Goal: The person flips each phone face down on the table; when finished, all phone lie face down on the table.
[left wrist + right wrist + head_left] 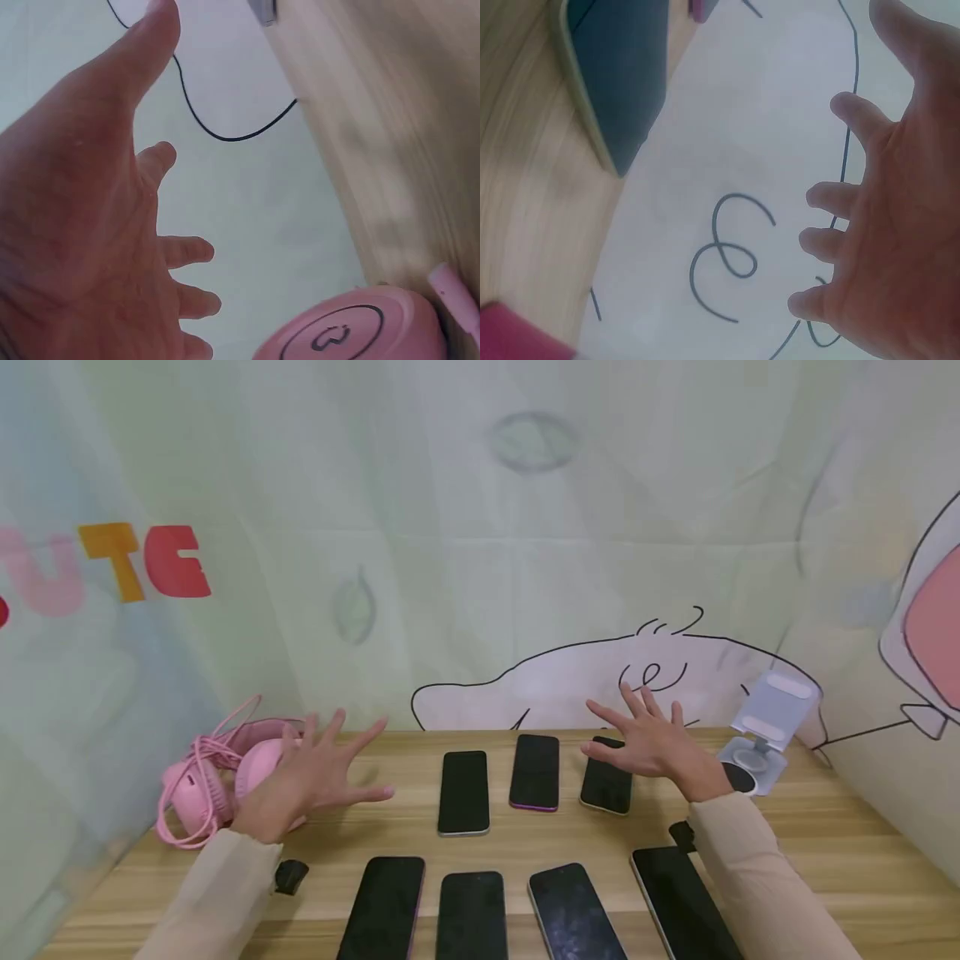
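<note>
Both hands hover above a wooden table (817,827) with fingers spread, holding nothing. My left hand (322,768) is raised just right of pink headphones (202,777); in the left wrist view its palm (82,225) shows with a pink ear cup (352,334) below it. My right hand (648,739) hangs over the rightmost of three dark phones in the back row (606,785); the right wrist view shows that hand (885,225) apart from the phone (615,75). Two more back-row phones (463,792) (535,771) lie between the hands.
Several phones lie face up along the front edge (384,906) (472,914) (573,914) (682,902). A white folding charger stand (761,731) sits at the back right. A printed cloth backdrop (480,543) closes off the back and sides.
</note>
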### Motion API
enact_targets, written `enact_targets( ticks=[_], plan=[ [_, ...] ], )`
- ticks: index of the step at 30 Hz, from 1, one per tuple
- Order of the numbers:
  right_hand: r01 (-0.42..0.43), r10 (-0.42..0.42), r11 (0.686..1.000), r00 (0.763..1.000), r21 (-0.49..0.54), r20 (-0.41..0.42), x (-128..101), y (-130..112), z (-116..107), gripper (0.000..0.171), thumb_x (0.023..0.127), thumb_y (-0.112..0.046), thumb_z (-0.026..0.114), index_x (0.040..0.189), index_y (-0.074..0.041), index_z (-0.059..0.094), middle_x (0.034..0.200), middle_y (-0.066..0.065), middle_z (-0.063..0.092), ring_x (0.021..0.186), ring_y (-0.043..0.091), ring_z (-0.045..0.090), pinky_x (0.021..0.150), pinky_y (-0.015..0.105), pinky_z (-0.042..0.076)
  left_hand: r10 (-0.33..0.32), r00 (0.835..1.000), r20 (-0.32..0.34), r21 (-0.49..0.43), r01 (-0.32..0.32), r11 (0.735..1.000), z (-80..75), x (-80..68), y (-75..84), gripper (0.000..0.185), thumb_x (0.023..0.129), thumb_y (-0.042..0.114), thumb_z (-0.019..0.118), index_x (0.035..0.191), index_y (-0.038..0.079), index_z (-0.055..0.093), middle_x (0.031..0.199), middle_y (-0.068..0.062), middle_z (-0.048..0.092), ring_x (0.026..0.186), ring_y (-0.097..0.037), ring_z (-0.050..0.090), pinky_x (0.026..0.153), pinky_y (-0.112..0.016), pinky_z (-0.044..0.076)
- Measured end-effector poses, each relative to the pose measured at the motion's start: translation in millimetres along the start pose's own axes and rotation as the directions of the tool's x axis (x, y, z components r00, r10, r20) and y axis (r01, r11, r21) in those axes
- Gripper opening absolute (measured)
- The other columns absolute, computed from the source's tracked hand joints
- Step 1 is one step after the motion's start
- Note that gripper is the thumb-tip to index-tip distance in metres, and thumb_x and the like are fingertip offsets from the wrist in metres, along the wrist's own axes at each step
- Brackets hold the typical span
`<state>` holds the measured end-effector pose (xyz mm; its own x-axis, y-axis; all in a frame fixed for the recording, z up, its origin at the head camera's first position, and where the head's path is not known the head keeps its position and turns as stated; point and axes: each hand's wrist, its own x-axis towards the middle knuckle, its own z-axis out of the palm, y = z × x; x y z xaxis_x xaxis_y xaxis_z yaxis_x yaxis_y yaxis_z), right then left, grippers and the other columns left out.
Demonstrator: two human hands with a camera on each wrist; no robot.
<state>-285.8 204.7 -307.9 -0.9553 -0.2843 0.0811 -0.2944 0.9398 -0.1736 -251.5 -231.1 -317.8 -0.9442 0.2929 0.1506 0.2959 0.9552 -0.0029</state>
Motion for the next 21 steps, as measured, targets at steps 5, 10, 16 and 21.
enact_targets(
  ticks=[5, 10, 16, 21],
  plan=[
    [0.023, -0.023, 1.000, 0.999, 0.011, 0.030, 5.6, -13.1, -0.4, 0.080, 0.093, -0.069, 0.047, 0.157, -0.023, 0.034, 0.163, 0.027, 0.007, 0.148, 0.052, 0.002, 0.108, 0.075, -0.003, 0.026, 0.999, 0.029, -0.046, -0.024, 0.999, -5.2, 3.2, 5.1, 0.101, 0.079, 0.078, 0.061, 0.158, 0.024, 0.029, 0.155, -0.038, 0.021, 0.138, -0.067, 0.013, 0.102, -0.081, 0.006],
    [0.044, -0.046, 0.999, 0.997, 0.031, 0.057, 16.1, -26.9, 5.1, 0.078, 0.094, -0.068, 0.047, 0.157, -0.025, 0.033, 0.163, 0.026, 0.009, 0.148, 0.051, 0.004, 0.109, 0.074, -0.001, 0.059, 0.994, 0.096, -0.098, -0.050, 0.994, -0.3, 14.9, 14.7, 0.099, 0.080, 0.073, 0.064, 0.158, 0.023, 0.029, 0.156, -0.037, 0.021, 0.139, -0.065, 0.012, 0.104, -0.080, 0.004],
    [0.079, -0.085, 0.995, 0.992, 0.065, 0.093, 26.4, -45.9, 14.5, 0.073, 0.096, -0.061, 0.051, 0.156, -0.023, 0.036, 0.161, 0.026, 0.022, 0.147, 0.049, 0.016, 0.110, 0.073, 0.009, 0.132, 0.977, 0.168, -0.199, -0.097, 0.975, 2.1, 30.1, 28.6, 0.099, 0.082, 0.065, 0.069, 0.158, 0.017, 0.028, 0.155, -0.036, 0.023, 0.141, -0.062, 0.014, 0.109, -0.075, 0.006],
    [0.144, -0.154, 0.985, 0.981, 0.094, 0.117, 34.3, -58.9, 21.5, 0.062, 0.099, -0.051, 0.054, 0.151, -0.017, 0.046, 0.155, 0.025, 0.035, 0.144, 0.045, 0.030, 0.111, 0.070, 0.017, 0.155, 0.965, 0.211, -0.206, -0.112, 0.972, 4.9, 40.4, 36.8, 0.098, 0.082, 0.063, 0.071, 0.157, 0.015, 0.030, 0.154, -0.033, 0.030, 0.142, -0.057, 0.021, 0.110, -0.072, 0.009]
  ],
)
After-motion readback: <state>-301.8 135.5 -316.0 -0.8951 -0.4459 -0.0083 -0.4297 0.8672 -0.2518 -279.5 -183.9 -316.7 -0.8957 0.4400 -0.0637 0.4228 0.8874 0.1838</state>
